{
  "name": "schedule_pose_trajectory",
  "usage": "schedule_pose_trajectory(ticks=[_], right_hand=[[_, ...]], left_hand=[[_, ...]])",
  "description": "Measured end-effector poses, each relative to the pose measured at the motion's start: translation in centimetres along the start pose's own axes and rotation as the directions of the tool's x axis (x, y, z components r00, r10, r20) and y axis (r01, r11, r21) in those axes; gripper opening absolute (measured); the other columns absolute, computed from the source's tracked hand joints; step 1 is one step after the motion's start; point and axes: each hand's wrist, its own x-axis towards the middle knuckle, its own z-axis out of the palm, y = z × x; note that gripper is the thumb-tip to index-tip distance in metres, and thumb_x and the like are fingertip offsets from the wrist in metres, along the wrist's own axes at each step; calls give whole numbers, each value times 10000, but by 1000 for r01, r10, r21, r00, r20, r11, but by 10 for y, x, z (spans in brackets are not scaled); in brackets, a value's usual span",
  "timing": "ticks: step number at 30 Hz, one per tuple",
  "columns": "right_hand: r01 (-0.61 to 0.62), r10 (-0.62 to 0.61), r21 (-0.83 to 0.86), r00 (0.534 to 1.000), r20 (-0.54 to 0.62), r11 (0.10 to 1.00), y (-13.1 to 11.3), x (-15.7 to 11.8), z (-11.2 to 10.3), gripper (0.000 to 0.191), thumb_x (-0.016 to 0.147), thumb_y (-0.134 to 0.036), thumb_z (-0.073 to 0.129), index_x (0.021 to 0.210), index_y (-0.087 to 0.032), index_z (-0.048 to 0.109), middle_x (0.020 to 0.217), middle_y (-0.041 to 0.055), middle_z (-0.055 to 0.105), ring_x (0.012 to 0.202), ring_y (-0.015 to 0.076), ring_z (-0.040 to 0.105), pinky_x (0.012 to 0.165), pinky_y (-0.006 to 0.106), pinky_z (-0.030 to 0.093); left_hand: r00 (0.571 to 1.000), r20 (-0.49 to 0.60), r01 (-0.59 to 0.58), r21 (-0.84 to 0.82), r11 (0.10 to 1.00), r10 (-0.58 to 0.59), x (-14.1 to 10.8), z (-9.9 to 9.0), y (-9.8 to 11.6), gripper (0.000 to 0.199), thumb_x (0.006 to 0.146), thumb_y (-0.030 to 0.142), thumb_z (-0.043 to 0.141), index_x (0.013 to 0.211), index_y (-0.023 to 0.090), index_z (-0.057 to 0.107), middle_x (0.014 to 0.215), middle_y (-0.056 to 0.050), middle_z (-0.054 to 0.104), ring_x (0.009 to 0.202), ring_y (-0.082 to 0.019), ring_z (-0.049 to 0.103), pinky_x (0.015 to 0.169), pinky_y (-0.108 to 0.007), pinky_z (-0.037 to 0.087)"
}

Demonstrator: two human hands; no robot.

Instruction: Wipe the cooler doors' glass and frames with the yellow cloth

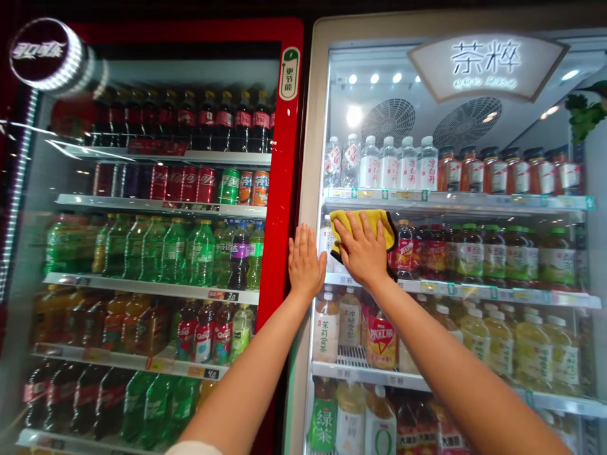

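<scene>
My right hand (361, 248) presses a yellow cleaning cloth (387, 230) with black edging against the glass door (379, 82) of the right-hand drinks fridge. Its fingers are spread over the cloth, holding it to the pane. Palm down, my left hand (306, 264) lies flat on the pale door frame (310, 158) of that same fridge. The fingers of this hand are straight and nothing is in it. Behind the glass, the cloth and my right hand hide part of a row of bottles.
A red-framed fridge (288, 145) with cola bottles (208, 120), cans and green bottles (173, 246) stands at the left. Bottled water (389, 163) and tea drinks (469, 249) fill the right fridge's shelves. A lit sign (488, 63) and green leaves (585, 117) are at the upper right.
</scene>
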Motion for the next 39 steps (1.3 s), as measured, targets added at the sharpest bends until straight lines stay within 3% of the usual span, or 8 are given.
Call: schedule_pose_trajectory(ticks=[4,12,17,24,28,32,36,39], right_hand=[[19,-19,-11,1000,6,1000,-8,-32,5,592,950,-308,559,1533,-318,457,1639,51,396,1546,329,236,1239,631,73],[48,-47,13,999,-13,999,20,25,-1,554,977,-339,519,1528,-347,463,1645,26,386,1539,309,260,1249,599,85],[-140,135,-36,984,-114,989,27,-29,0,610,970,-325,525,1568,-308,402,1656,70,359,1553,343,205,1227,643,114],[35,-33,-71,999,28,997,34,-24,-9,568,972,-364,540,1532,-361,451,1648,25,382,1539,315,250,1239,609,104],[-117,113,-120,993,-39,986,67,-20,-16,602,976,-333,510,1567,-342,394,1666,37,342,1547,318,232,1233,614,131],[-236,225,-149,970,-88,960,54,-58,-10,623,975,-318,503,1583,-308,369,1669,80,325,1554,348,196,1218,649,145],[-93,93,-134,996,-4,987,28,-58,-3,629,951,-344,549,1563,-338,404,1668,63,332,1556,359,177,1221,663,108],[-22,25,-119,1000,19,993,41,-28,-9,595,956,-382,547,1540,-370,434,1661,25,353,1550,319,217,1241,616,106]], left_hand=[[995,2,-97,30,995,97,-3,3,-1,701,1037,367,354,1631,92,103,1684,-171,222,1579,-263,148,1293,-504,167],[993,18,-121,72,990,120,-3,0,-3,709,1025,330,394,1634,115,102,1685,-141,216,1580,-264,144,1293,-502,163],[987,75,-145,57,988,141,0,-1,1,641,1017,323,428,1621,255,225,1681,-54,251,1579,-280,153,1288,-573,129],[988,41,-149,-1,989,149,1,1,1,643,1016,323,447,1619,289,225,1680,-37,242,1574,-292,173,1288,-584,139],[988,27,-154,-28,988,154,1,1,0,686,1010,312,463,1625,314,158,1684,-27,222,1575,-289,164,1290,-587,137],[988,14,-152,-41,988,152,1,3,1,696,1008,304,470,1625,312,149,1682,-29,223,1575,-291,155,1291,-588,134],[988,-3,-152,-74,986,152,2,4,0,708,1006,302,477,1623,330,130,1683,-19,212,1575,-282,155,1296,-583,118],[986,-17,-166,-82,983,165,3,4,-3,711,1006,311,481,1622,341,127,1683,-12,213,1573,-281,166,1298,-577,117]])
